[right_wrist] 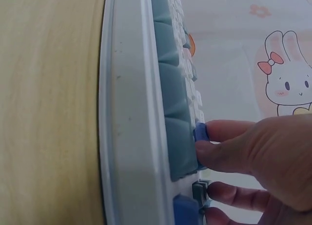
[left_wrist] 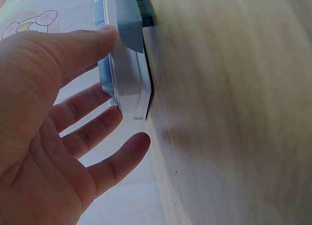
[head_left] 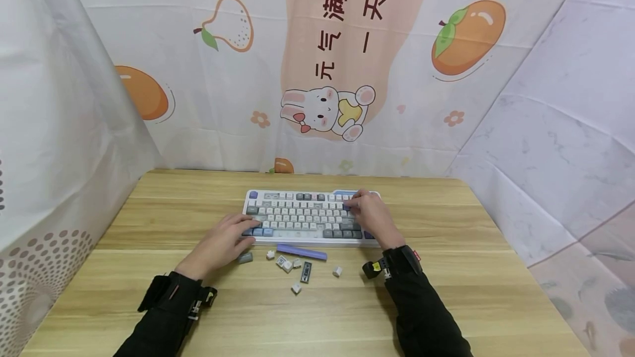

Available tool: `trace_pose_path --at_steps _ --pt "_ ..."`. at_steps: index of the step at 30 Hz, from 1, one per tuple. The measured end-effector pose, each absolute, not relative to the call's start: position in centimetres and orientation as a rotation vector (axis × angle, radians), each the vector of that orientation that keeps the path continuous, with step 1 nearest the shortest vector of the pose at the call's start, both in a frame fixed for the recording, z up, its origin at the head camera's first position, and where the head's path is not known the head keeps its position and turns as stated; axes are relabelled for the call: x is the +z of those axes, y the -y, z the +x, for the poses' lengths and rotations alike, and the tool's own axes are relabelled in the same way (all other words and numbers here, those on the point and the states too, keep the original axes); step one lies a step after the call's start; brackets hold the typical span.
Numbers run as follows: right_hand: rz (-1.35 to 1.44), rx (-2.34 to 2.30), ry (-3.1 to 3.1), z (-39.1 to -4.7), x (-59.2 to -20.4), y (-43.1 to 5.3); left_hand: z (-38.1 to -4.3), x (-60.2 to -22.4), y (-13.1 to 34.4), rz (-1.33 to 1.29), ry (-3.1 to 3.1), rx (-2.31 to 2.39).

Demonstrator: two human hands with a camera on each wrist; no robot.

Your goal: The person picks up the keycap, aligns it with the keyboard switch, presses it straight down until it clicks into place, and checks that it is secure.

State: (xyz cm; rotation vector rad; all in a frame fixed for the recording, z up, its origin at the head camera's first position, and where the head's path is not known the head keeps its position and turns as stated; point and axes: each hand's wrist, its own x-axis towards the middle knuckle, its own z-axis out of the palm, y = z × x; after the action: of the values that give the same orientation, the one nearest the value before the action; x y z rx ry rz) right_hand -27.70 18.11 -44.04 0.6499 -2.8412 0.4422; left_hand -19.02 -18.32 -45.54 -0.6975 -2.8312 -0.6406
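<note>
Right grip pinched on a blue keycap toward the right end of the keyboard on the desk, left grip spread loosely at its front-left corner; looks like fitting or pulling keycaps, can't tell which, next move probably wants straight vertical motion.

Printed cloths around 3 sides of a wooden table form a booth.
</note>
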Motion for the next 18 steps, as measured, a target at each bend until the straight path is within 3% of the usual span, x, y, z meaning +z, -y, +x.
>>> trace_pose_path --at_steps 18 --pt "0.802 0.368 2.821 -28.3 -44.19 -18.79 -19.04 -45.38 18.21 -0.682 2.849 -0.637"
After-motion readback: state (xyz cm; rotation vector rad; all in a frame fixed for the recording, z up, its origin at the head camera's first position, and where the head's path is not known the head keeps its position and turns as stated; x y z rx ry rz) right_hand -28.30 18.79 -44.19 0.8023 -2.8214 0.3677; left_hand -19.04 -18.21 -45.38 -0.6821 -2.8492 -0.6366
